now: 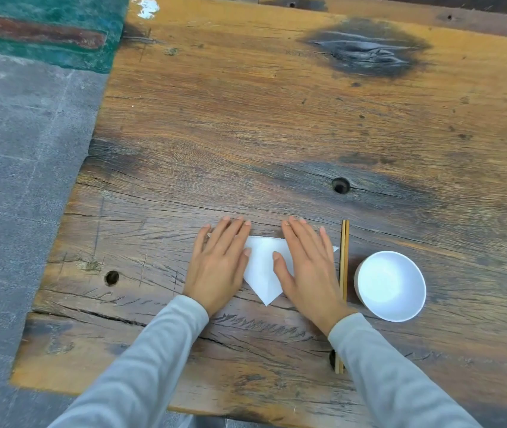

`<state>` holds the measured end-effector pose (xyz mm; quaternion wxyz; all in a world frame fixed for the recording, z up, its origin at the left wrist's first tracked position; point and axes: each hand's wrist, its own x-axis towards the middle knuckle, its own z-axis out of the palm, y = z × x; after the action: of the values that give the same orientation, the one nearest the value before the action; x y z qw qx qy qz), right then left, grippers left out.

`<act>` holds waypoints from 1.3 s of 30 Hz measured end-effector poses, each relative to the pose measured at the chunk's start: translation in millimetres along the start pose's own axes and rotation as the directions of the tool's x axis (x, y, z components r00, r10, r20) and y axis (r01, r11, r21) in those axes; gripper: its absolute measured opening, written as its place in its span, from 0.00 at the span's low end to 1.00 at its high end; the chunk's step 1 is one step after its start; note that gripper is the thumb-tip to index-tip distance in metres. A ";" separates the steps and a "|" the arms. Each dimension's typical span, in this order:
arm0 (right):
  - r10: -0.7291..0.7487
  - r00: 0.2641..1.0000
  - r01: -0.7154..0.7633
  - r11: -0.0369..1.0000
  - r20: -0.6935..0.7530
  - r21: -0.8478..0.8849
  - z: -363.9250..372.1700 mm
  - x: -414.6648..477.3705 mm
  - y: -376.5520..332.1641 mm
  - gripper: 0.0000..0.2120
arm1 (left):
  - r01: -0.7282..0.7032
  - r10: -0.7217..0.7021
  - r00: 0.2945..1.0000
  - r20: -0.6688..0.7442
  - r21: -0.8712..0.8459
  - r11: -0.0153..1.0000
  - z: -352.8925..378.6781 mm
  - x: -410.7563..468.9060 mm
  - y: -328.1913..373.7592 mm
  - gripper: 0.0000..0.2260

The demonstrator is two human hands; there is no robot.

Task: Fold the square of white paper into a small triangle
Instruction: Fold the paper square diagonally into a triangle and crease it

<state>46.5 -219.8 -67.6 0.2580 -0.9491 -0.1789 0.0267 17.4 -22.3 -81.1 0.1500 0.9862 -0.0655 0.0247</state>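
Left hand [216,264] and right hand [307,267] press flat, fingers spread, on the white paper [263,273] triangle.

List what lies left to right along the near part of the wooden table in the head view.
Left hand → folded white paper triangle → right hand → pair of wooden chopsticks → round white bowl.

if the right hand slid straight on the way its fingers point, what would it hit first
Nothing, as far as the picture shows. The right hand points up the bare wooden table; the chopsticks and white bowl lie off to its right.
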 end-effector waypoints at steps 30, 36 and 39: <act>0.013 0.963 0.060 0.964 0.268 -0.260 24.1 -22.6 1.9 0.31 | -0.021 -0.021 0.960 0.279 0.146 0.989 23.2 -26.6 22.3 0.26; 0.121 0.950 -0.022 0.944 0.286 -0.328 23.6 -32.9 11.5 0.38 | 0.077 -0.115 0.954 0.276 0.143 0.987 22.7 -33.8 14.9 0.30; 0.186 0.951 -0.097 0.938 0.247 -0.333 22.3 -33.1 17.3 0.41 | 0.157 -0.197 0.940 0.279 0.161 0.974 22.9 -36.5 6.0 0.34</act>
<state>18.0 -234.6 -96.9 0.0723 -0.9756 -0.1455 0.1474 -18.9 -30.4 -103.6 0.0726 0.9887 0.0041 -0.1309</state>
